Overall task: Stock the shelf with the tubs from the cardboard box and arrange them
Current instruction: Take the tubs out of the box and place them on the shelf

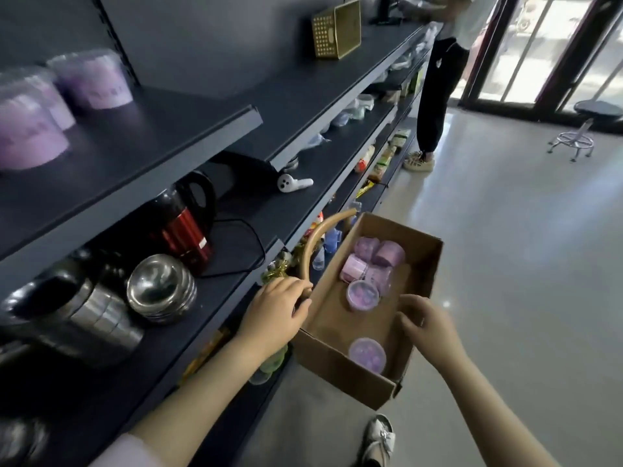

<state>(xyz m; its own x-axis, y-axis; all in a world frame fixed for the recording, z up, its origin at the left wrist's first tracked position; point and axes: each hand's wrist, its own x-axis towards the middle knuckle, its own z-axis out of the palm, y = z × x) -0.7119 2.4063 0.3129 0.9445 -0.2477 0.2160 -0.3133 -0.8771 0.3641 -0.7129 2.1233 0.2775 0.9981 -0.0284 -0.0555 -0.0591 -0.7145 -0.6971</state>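
**Purple tubs split between box and shelf**

Dark metal shelving (188, 129) is running along the person's left, its top shelf carrying three purple tubs (91, 80) that are sitting upright and blurred at the far left. One shelf lower, steel pots (87, 311) and nested steel bowls (161, 288) are standing beside a red and black kettle (183, 227).

On the floor beside the shelving, the cardboard box (362, 298) is lying open. It is holding more purple tubs: a cluster (371, 264) towards its far end, some tipped on their sides and one upright with its clear lid facing up, and a single tub (367, 354) standing apart near the close end.

The left hand (274, 313) is resting at the box's left wall, its fingers curled loosely against a curved tan tube (320, 241) that is arching up beside the box; whether it is actually gripping that tube I cannot tell. The right hand (426, 323) is hovering over the box's right wall, fingers bent and spread, holding nothing.

Farther down the aisle another person's legs (435, 96) are showing.
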